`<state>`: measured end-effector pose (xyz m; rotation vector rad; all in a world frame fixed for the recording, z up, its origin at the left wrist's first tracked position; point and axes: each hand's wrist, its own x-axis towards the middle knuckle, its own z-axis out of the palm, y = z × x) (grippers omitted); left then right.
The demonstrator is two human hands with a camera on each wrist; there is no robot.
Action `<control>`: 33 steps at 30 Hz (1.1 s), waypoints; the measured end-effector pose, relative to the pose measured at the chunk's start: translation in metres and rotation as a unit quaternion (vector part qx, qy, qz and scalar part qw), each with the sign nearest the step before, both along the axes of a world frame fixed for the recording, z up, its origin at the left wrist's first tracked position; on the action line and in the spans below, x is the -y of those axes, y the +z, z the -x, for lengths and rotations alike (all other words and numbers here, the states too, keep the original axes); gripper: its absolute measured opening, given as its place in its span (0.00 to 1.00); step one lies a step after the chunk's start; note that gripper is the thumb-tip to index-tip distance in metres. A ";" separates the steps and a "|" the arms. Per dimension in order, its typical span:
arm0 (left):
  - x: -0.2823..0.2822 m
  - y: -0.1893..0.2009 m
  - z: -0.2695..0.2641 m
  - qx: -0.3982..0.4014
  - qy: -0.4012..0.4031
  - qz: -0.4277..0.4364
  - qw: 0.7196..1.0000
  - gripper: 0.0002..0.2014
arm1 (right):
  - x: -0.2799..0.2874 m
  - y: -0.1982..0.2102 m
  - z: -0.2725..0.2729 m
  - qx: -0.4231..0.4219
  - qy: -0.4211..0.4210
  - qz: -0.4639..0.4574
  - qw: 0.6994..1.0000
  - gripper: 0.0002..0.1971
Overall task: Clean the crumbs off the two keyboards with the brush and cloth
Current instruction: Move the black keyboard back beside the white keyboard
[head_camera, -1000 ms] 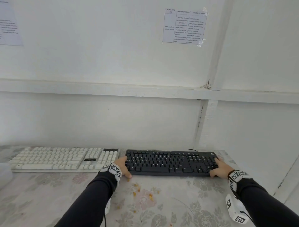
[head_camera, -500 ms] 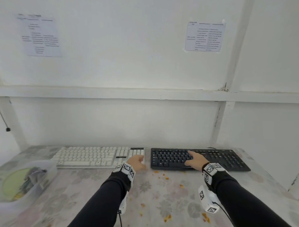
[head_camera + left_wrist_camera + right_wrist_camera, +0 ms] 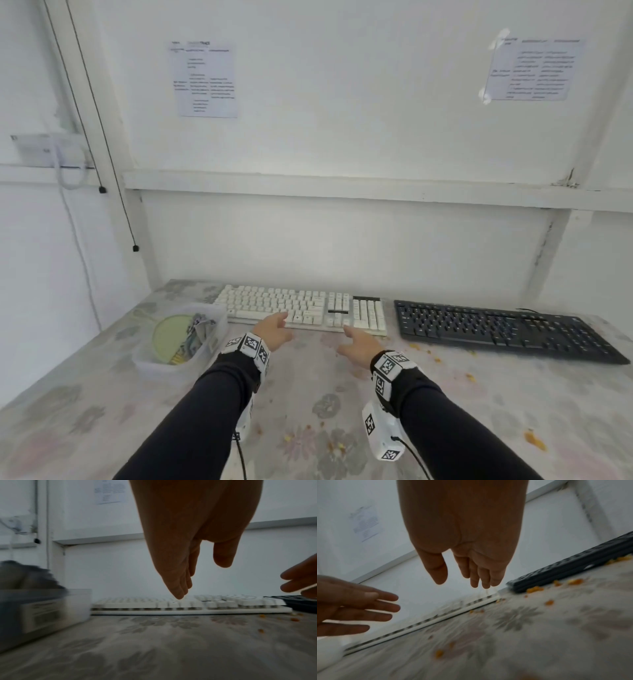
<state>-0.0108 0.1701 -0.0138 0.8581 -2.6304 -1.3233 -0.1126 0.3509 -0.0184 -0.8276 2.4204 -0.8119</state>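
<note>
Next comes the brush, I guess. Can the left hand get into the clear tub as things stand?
Probably yes: the left hand is open and empty, the clear tub sits just to its left with no lid, and nothing lies between them.

White keyboard (image 3: pixel 301 311) lies flat along the table's far edge, keys up. Black keyboard (image 3: pixel 503 329) lies flat just to its right, a narrow gap between them. Orange crumbs (image 3: pixel 534 440) lie scattered on the tablecloth in front of both.

Both arms outstretched, left grip (image 3: pixel 274 329) and right grip (image 3: pixel 356 346) empty — fingers straight
</note>
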 end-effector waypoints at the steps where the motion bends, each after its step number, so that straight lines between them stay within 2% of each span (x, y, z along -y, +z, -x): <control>1: 0.007 0.000 -0.009 0.006 0.005 0.008 1.000 0.30 | 0.009 -0.001 -0.007 0.005 0.010 0.002 1.000 0.32; 5: 0.030 -0.001 -0.042 0.021 0.026 0.014 0.999 0.24 | 0.042 -0.003 -0.032 0.015 0.050 0.007 0.999 0.32; 7: 0.040 -0.003 -0.058 0.035 0.014 -0.013 0.999 0.19 | 0.056 -0.004 -0.045 0.013 0.065 0.003 0.998 0.32; 9: 0.048 -0.003 -0.072 0.046 0.013 -0.050 0.998 0.11 | 0.067 -0.005 -0.056 0.015 0.076 0.009 0.997 0.32; 11: 0.057 -0.002 -0.088 0.079 0.028 -0.036 0.996 0.05 | 0.079 -0.006 -0.065 0.014 0.091 0.009 0.996 0.32; 14: 0.069 0.005 -0.113 0.161 0.041 -0.024 0.986 0.10 | 0.096 -0.006 -0.080 0.015 0.107 0.003 0.994 0.33; 16: 0.077 0.011 -0.124 0.196 0.040 -0.052 0.978 0.13 | 0.110 -0.006 -0.090 0.025 0.110 0.003 0.994 0.36; 19: 0.087 0.020 -0.136 0.231 0.026 -0.118 0.965 0.12 | 0.132 -0.007 -0.102 0.044 0.122 -0.017 0.991 0.42; 21: 0.095 0.023 -0.141 0.286 -0.004 -0.131 0.949 0.10 | 0.148 -0.005 -0.110 0.050 0.130 -0.031 0.990 0.44; 24: 0.108 0.026 -0.156 0.372 -0.025 -0.129 0.919 0.10 | 0.172 -0.006 -0.123 0.077 0.134 -0.009 0.988 0.47; 26: 0.124 0.028 -0.170 0.386 -0.002 -0.123 0.914 0.12 | 0.185 -0.009 -0.130 0.099 0.142 0.024 0.985 0.49; 28: 0.145 0.025 -0.182 0.354 0.041 -0.059 0.932 0.15 | 0.196 -0.011 -0.135 0.116 0.148 0.053 0.981 0.54; 31: 0.177 0.022 -0.188 0.341 0.049 0.154 0.926 0.30 | 0.207 -0.011 -0.140 0.125 0.147 0.079 0.978 0.65; 33: 0.197 0.015 -0.184 0.299 0.028 0.153 0.942 0.37 | 0.213 -0.014 -0.141 0.118 0.137 0.068 0.981 0.74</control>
